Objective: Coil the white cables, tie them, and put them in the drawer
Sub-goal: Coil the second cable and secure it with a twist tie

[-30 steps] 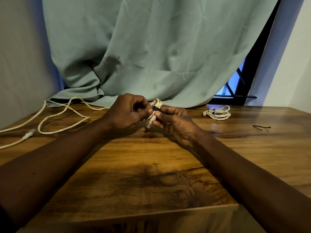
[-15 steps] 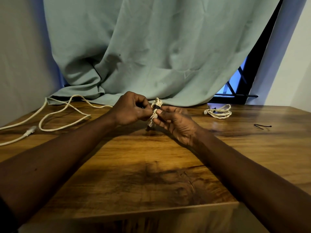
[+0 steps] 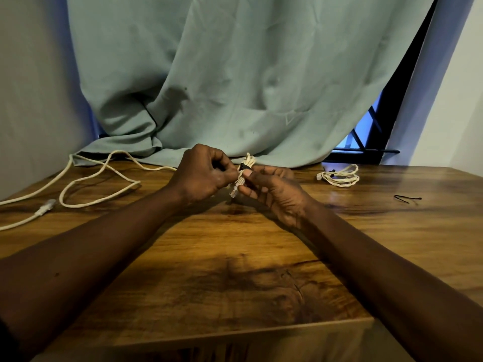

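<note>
White cables show in three places here, and the one being worked on is the smallest. Behind everything hangs a pale green curtain (image 3: 248,74), its hem resting on the far edge of the wooden bench (image 3: 235,270).

On the bench's left side a long loose cable (image 3: 99,184) sprawls in open loops. Its plug (image 3: 45,206) lies near the left edge.

The left hand (image 3: 202,176) and right hand (image 3: 277,193) meet at the middle of the bench, towards its far side. Each grip is narrow and closed on the small coil (image 3: 241,178) between them. The left fingers curl in and pinch it from the left, and the right thumb and fingertips pinch it from the right.

To the far right a tied coil (image 3: 338,176) lies flat on the bench, well apart from the hands.

The small coil's long axis stands nearly upright, leaning a little right. Its loops fan out at the top end and its lower end points down at the bench. Whether that end touches the wood cannot be told. A black tie (image 3: 244,167) wraps it near the top.

A spare black tie (image 3: 407,198) lies alone at the right.
</note>
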